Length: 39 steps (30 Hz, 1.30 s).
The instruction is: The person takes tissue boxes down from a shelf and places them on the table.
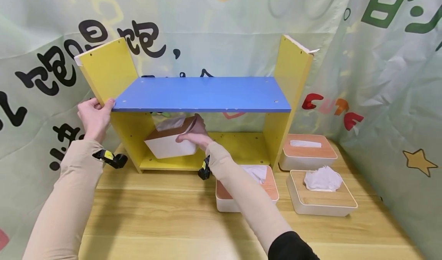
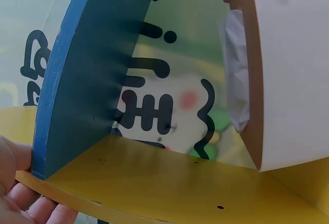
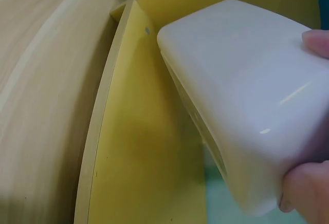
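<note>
Inside the lower compartment of a yellow and blue shelf unit (image 1: 203, 95), my right hand (image 1: 197, 134) grips a tissue box (image 1: 170, 146) by its right end. The box has white walls and a brown wood-look lid with white tissue showing. It is tilted, and most of it hangs above the yellow bottom board (image 1: 238, 146). In the right wrist view, thumb and fingers lie on opposite sides of the white box (image 3: 241, 80). My left hand (image 1: 94, 116) holds the front edge of the left yellow side panel, its thumb beside the blue board's corner (image 2: 41, 167).
Right of the shelf stand two more tissue boxes, one behind (image 1: 307, 152) and one in front (image 1: 321, 194). Another tissue box (image 1: 229, 204) sits before the shelf, partly hidden by my right forearm. A printed cloth (image 1: 221, 33) hangs behind the wooden table (image 1: 165, 214).
</note>
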Tool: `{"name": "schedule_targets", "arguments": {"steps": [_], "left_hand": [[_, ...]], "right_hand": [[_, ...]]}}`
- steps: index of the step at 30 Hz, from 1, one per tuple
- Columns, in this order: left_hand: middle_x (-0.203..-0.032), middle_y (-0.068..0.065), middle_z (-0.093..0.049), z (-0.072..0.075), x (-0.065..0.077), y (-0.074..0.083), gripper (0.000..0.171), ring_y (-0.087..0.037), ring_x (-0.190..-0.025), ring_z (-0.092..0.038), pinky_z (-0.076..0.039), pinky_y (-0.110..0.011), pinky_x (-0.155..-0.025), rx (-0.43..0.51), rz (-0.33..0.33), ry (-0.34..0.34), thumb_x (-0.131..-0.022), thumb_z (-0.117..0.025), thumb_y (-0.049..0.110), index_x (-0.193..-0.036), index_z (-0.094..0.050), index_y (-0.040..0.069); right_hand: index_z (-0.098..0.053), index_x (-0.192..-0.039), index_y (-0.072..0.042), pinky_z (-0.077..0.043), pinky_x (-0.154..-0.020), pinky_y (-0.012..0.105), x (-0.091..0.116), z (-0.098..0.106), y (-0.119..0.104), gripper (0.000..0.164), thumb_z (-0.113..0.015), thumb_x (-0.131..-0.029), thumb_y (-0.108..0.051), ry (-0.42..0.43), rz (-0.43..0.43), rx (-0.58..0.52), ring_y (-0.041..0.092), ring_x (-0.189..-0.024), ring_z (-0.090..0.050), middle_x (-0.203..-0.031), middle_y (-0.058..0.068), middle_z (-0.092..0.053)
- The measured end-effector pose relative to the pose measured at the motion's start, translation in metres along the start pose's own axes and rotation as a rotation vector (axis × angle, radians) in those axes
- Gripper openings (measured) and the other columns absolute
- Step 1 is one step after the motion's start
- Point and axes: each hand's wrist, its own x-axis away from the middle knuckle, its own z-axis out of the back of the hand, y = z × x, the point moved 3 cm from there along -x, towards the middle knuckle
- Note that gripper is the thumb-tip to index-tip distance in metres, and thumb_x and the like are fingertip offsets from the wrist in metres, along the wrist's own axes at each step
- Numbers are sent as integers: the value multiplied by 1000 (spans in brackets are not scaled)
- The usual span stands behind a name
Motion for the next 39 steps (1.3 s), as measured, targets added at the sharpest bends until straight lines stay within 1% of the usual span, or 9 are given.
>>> {"name": "schedule_targets", "arguments": {"steps": [1,5,12,17,20,24,28,32,39], "left_hand": [[-55,39,-50,0,0,0,50,17,-65,-57,-48,-3,-65,2,-1,-2,-95,-67,30,-136,-61,2],[-53,40,-48,0,-1,0,50,17,-65,-56,-48,-2,-65,4,-2,-8,-95,-66,30,-137,-60,2],[-55,39,-49,0,-1,1,51,17,-65,-56,-48,-3,-65,-1,1,-6,-95,-67,31,-137,-61,3],[-70,34,-64,1,-1,1,49,17,-65,-57,-48,-3,-64,6,3,0,-95,-67,30,-136,-62,4],[-76,29,-69,1,-2,2,48,16,-64,-57,-48,-3,-63,21,4,5,-95,-68,29,-135,-63,3],[-67,33,-63,0,-3,2,49,16,-64,-57,-47,-3,-63,32,2,0,-94,-68,27,-135,-62,1],[-64,35,-60,-1,-2,1,49,16,-64,-57,-47,-3,-63,31,3,-4,-94,-68,28,-135,-62,1],[-55,38,-51,-1,-1,1,50,17,-64,-56,-47,-2,-64,25,4,-5,-95,-67,28,-136,-61,1],[-55,40,-50,0,-1,0,50,18,-64,-56,-47,-2,-64,7,4,2,-95,-67,29,-137,-61,3]], "right_hand": [[-7,-162,-13,-43,-117,43,1,0,-1,129,-88,-63,0,3,2,1,33,-140,-41,-163,16,-24],[-7,-162,-14,-36,-122,42,6,1,-7,130,-89,-62,-1,12,13,2,33,-144,-36,-165,15,-22],[-10,-162,-16,-30,-125,40,16,2,-18,129,-90,-62,-5,16,38,-52,28,-149,-31,-165,11,-23],[-8,-162,-18,-30,-125,40,27,4,-24,130,-89,-62,-4,13,34,-90,26,-151,-29,-168,8,-19],[-7,-163,-18,-29,-126,40,33,6,-26,131,-89,-62,-3,9,38,-110,25,-152,-27,-169,7,-16],[-7,-163,-20,-31,-125,40,42,9,-27,131,-89,-62,-3,-6,38,-139,23,-153,-24,-170,7,-14],[-9,-162,-22,-34,-123,41,52,12,-27,129,-90,-63,-4,-20,33,-154,22,-153,-24,-170,6,-15],[-9,-162,-22,-32,-124,40,60,14,-25,130,-89,-63,-2,-25,37,-172,22,-155,-22,-170,6,-13],[-11,-162,-22,-33,-124,42,74,16,-22,129,-89,-62,0,-32,57,-184,22,-156,-19,-170,5,-14]]}}
